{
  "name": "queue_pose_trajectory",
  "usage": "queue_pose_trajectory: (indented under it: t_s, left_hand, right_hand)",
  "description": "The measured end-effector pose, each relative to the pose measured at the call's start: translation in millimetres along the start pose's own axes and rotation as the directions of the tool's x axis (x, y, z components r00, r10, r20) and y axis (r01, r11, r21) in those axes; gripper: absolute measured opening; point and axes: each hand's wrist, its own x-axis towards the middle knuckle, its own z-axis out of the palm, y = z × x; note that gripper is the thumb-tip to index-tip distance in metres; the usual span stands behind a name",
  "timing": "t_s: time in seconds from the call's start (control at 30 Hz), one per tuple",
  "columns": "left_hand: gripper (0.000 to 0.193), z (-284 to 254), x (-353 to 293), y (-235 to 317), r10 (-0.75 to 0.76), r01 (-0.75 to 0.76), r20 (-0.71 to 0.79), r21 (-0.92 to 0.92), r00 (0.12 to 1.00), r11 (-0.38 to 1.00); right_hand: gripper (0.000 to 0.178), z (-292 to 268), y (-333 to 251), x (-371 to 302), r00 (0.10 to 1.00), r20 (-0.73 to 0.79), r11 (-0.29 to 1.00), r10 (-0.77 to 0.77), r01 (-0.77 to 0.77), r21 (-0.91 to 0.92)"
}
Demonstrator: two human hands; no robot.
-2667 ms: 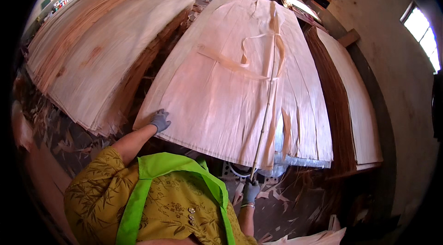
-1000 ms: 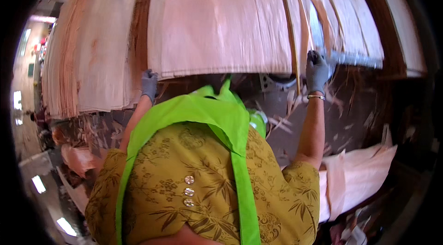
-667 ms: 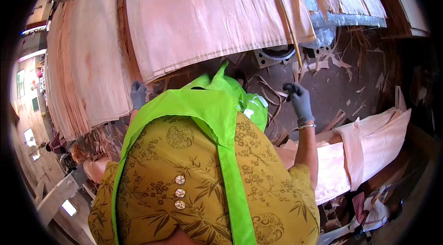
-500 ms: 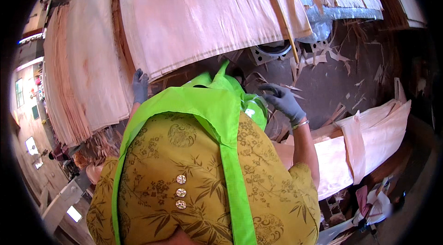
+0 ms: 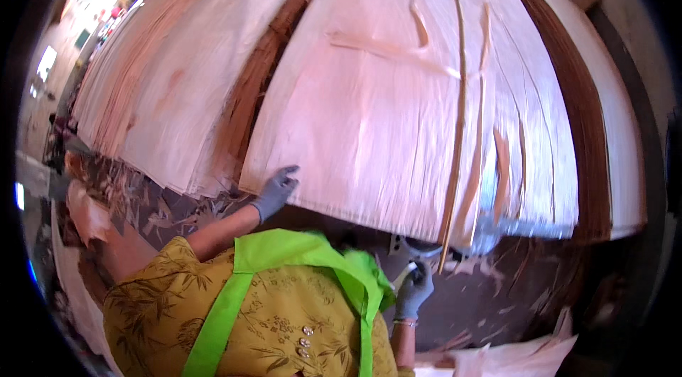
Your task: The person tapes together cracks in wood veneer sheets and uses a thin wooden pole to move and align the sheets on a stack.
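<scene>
At the sheet's (image 5: 355,128) near-left corner, a loosely open left hand (image 5: 275,194) should press lightly, the right hand (image 5: 414,289) closed on a pale item (image 5: 403,275).

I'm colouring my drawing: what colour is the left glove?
The left glove is grey, clearest in the head view.
</scene>
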Motion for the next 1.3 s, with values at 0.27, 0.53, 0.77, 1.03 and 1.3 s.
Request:
queue_pose_trajectory:
  t_s: [0.27,0.53,0.77,1.03,1.3]
  left_hand:
    - [0.028,17,-10,107,0.397,-0.325,0.576,-0.230,0.714,0.918]
    - [0.027,-98,9,86,0.468,0.082,0.625,-0.648,0.625,0.757]
    - [0.061,-293,32,14,0.575,-0.102,0.282,-0.833,0.768,0.544]
    - [0.040,-417,84,-30,0.467,0.167,0.327,-0.921,0.821,0.352]
    - [0.015,-459,192,-65,0.340,0.195,0.230,-0.972,0.912,0.135]
  right_hand:
    - [0.017,15,-138,95,0.992,-0.102,0.948,-0.071,0.099,0.302]
    - [0.016,123,-329,106,0.811,-0.130,0.812,-0.571,0.581,0.059]
    - [0.015,332,-440,21,0.683,0.004,0.683,-0.731,0.731,0.012]
    - [0.018,507,-486,-36,0.627,0.074,0.631,-0.775,0.772,0.079]
    - [0.023,583,-434,2,0.494,0.234,0.482,-0.837,0.869,-0.111]
